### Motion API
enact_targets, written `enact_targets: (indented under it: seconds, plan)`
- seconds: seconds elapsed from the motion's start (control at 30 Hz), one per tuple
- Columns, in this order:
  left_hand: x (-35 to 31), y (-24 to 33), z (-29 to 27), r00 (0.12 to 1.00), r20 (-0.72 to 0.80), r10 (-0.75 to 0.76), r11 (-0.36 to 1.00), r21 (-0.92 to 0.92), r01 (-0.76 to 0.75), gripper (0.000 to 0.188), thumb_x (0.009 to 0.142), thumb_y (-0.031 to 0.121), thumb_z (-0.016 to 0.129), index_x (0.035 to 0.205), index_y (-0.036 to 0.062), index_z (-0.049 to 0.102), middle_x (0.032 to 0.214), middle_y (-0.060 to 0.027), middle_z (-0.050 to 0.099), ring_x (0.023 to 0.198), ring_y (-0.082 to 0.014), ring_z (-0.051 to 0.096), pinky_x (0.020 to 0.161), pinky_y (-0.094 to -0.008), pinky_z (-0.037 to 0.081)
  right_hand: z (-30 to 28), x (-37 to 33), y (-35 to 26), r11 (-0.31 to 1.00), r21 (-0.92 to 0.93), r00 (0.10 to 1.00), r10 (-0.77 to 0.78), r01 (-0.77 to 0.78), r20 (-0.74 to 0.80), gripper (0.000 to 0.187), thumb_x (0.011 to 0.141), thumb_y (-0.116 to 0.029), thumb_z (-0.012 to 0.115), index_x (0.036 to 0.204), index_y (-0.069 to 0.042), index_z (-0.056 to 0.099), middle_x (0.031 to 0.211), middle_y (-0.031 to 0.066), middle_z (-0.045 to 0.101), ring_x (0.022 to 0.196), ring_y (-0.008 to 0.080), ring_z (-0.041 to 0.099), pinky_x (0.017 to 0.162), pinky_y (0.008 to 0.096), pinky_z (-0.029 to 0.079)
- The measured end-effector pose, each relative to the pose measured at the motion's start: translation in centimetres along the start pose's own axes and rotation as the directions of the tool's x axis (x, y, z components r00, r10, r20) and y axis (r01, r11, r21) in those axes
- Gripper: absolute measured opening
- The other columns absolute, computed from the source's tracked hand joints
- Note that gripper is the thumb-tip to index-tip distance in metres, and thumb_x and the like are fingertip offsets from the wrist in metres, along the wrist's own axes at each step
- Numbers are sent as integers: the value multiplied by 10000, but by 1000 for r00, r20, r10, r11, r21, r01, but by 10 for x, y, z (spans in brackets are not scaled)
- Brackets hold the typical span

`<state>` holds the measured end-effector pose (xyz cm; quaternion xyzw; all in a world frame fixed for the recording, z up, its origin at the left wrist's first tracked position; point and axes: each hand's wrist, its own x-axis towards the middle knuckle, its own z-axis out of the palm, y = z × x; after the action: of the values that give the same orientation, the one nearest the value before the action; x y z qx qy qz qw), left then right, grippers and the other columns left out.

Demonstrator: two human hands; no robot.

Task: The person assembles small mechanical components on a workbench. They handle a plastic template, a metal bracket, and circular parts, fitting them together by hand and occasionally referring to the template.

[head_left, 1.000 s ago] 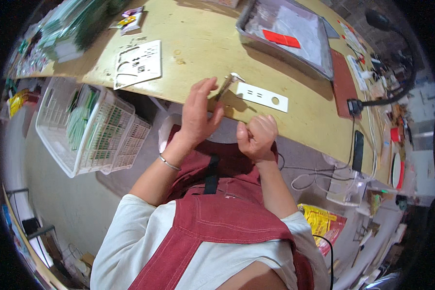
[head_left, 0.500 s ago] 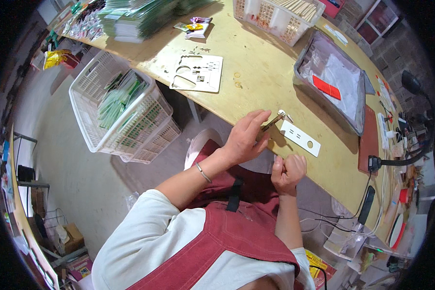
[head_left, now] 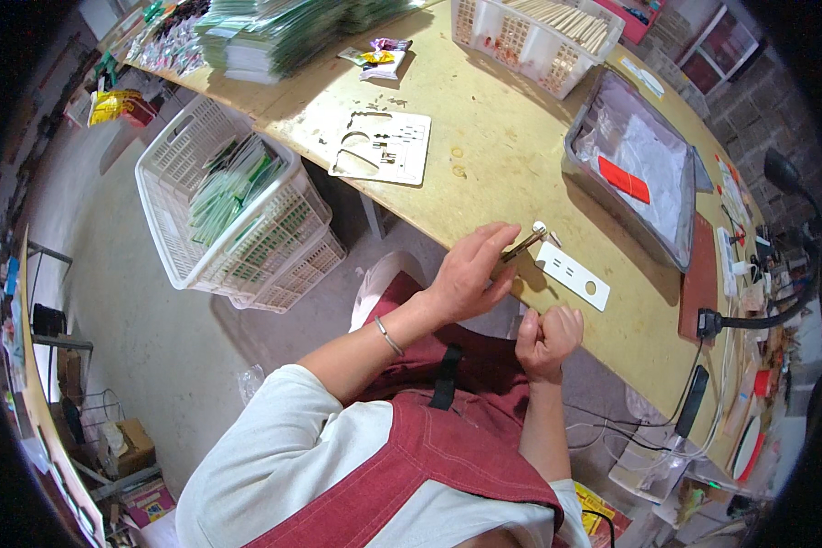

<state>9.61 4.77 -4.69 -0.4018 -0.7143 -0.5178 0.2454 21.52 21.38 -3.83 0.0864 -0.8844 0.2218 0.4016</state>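
Observation:
My left hand (head_left: 470,276), a silver bangle on its wrist, is at the front edge of the table with the fingers bent toward the thumb. Between them is a slim brown stick-like piece (head_left: 522,245), slanting up over the tabletop to a small white round tip; its exact kind is unclear. My right hand (head_left: 550,342) is closed in a fist just off the edge, and whatever it may hold is hidden. A white card (head_left: 573,277) with small slots and one round hole lies flat on the table, beyond my right hand and beside the brown piece.
A printed white card (head_left: 402,164) lies farther left, near small packets (head_left: 381,60) and stacked clear-green bags (head_left: 256,41). Beyond stand a white basket of wooden sticks (head_left: 511,50) and a grey tub (head_left: 580,155) with a red item (head_left: 624,179). White crates (head_left: 274,242) stand on the floor.
The whole scene has shifted slightly down and to the right in view. Both hands keep nearly the same pose, and the brown piece stays at my left hand.

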Motion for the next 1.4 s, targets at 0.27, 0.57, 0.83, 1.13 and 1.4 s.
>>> enact_targets:
  seconds: [0.27, 0.57, 0.83, 1.13, 1.4]
  plan:
    - [-1, 0, -1, 1000, 9, -9, 1000, -20, 9, 727, 819, -37, 787, 1488, 13, 506, 1349, -239, 614, 1138, -377, 692, 950, -447, 585, -1, 1, -2, 1000, -11, 1000, 7, -7, 13, 413, 908, -123, 694, 635, -109, 385, 610, 97, 380, 565, 329, 432, 603, 451, 308]
    - [-2, 0, -1, 1000, -3, -13, 999, -35, 13, 705, 827, 13, 799, 1476, 1, 524, 1335, -246, 629, 1153, -418, 676, 964, -470, 573, -1, 1, -3, 1000, -18, 1000, 2, -2, 5, 414, 920, -135, 692, 638, -107, 390, 608, 97, 374, 563, 329, 431, 599, 455, 306]
    - [-2, -1, -1, 1000, 7, -14, 999, -40, 14, 713, 850, -18, 797, 1496, 2, 497, 1356, -220, 605, 1177, -349, 689, 961, -422, 589, 0, 1, -1, 1000, -20, 1000, -16, 16, 4, 428, 941, -120, 681, 653, -88, 366, 618, 103, 351, 566, 322, 389, 605, 446, 297]
    - [8, -58, -126, 934, -304, -185, 867, 396, 301, 599, 902, 83, 752, 1440, -38, 516, 1366, -250, 581, 1288, -422, 563, 1124, -474, 451, 3, -2, 1, 999, -28, 1000, -17, 17, -15, 400, 879, -118, 697, 636, -108, 379, 617, 90, 375, 559, 310, 422, 586, 448, 291]
    - [11, -121, -192, 700, -318, -640, 601, 360, 713, 400, 962, 251, 806, 1177, -21, 607, 990, -130, 687, 794, -234, 686, 727, -376, 571, 2, 0, 2, 1000, -9, 1000, -19, 19, -15, 419, 895, -125, 695, 638, -104, 365, 615, 94, 361, 559, 311, 408, 589, 446, 287]
